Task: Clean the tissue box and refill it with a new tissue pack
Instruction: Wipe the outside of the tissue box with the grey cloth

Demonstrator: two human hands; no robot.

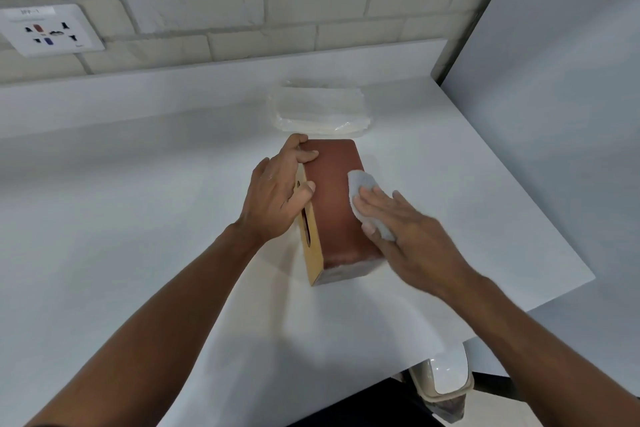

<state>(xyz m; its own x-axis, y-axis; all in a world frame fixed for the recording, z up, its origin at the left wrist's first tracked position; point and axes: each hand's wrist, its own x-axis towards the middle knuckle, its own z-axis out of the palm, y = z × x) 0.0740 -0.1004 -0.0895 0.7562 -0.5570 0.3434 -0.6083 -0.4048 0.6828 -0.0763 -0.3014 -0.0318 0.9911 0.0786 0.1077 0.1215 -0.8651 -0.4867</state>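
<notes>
Box slot [307, 229] partly behind left hand [273, 198], socket label [31, 11] unreadable

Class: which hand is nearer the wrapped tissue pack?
Left. The left hand grips the tissue box near the tissue pack; the right hand presses a cloth farther from it.

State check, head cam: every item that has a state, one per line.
tissue box: on its side on the table, slot facing left, no tissue sticking out.
cloth: pressed on the box's upper face.
tissue pack: in clear wrap, behind the box, untouched.
left hand: gripping the box's slot side.
right hand: fingers flat, pressing the cloth.
</notes>
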